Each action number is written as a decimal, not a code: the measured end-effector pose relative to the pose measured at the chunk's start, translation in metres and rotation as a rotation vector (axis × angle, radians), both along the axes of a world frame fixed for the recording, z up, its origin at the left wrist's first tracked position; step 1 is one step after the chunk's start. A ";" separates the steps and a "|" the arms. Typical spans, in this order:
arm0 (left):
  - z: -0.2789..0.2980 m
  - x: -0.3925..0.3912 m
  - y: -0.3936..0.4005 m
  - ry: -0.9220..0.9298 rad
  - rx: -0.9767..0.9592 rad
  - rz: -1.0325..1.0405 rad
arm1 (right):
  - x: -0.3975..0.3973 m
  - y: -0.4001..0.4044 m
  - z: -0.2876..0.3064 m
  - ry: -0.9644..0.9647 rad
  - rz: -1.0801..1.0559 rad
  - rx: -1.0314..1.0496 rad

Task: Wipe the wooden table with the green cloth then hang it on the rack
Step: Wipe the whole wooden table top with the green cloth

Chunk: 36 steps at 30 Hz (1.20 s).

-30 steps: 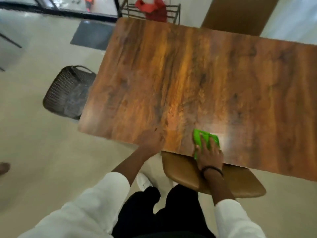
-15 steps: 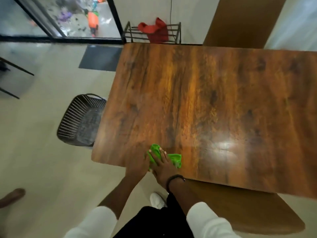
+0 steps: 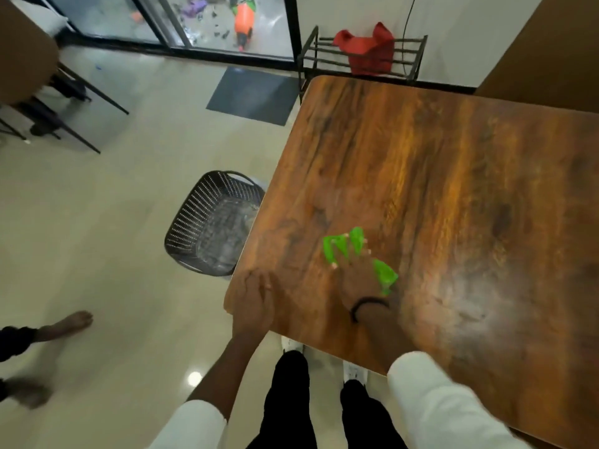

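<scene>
On the wooden table [image 3: 453, 196], near its front left corner, lies the green cloth [image 3: 356, 251], crumpled and flattened under the right hand [image 3: 355, 270]. That hand presses down on it with fingers spread and straight, the green fabric showing between the fingertips and again beside the wrist; the picture is a little blurred here. A dark band [image 3: 368, 306] circles the right wrist, and a white sleeve [image 3: 447, 403] covers the forearm behind it. The left hand [image 3: 256, 299] rests on the table's corner edge, fingers together and laid flat against the wood, holding nothing.

Beyond the far end of the table, against the white wall, stands the rack [image 3: 363, 56], a dark metal frame of thin bars, with a red cloth [image 3: 369, 50] draped over it. Just left of the table on the pale floor sits a dark woven basket [image 3: 210, 225], partly hidden by the tabletop's edge. A grey mat [image 3: 252, 95] lies on the floor before a glass door [image 3: 181, 21]. Below the table's near edge are the person's black trousers [image 3: 291, 400] and white shoes. At the far left, another person's bare foot [image 3: 69, 324] rests on the floor.
</scene>
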<state>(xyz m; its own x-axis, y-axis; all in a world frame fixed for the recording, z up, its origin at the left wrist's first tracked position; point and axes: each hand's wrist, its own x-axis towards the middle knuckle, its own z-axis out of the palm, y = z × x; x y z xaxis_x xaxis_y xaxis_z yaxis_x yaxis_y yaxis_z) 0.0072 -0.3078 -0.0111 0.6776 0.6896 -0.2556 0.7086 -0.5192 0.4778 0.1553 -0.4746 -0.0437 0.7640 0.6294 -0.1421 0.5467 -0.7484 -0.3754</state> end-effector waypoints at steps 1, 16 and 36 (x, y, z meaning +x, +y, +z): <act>-0.003 -0.003 0.012 -0.011 0.022 0.016 | -0.030 0.025 -0.003 0.009 0.191 -0.004; -0.047 0.028 0.091 -0.223 -0.315 0.083 | 0.070 0.201 -0.029 0.011 0.079 -0.093; -0.027 -0.052 0.048 -0.097 -0.558 0.596 | -0.111 0.080 -0.020 0.056 0.738 -0.113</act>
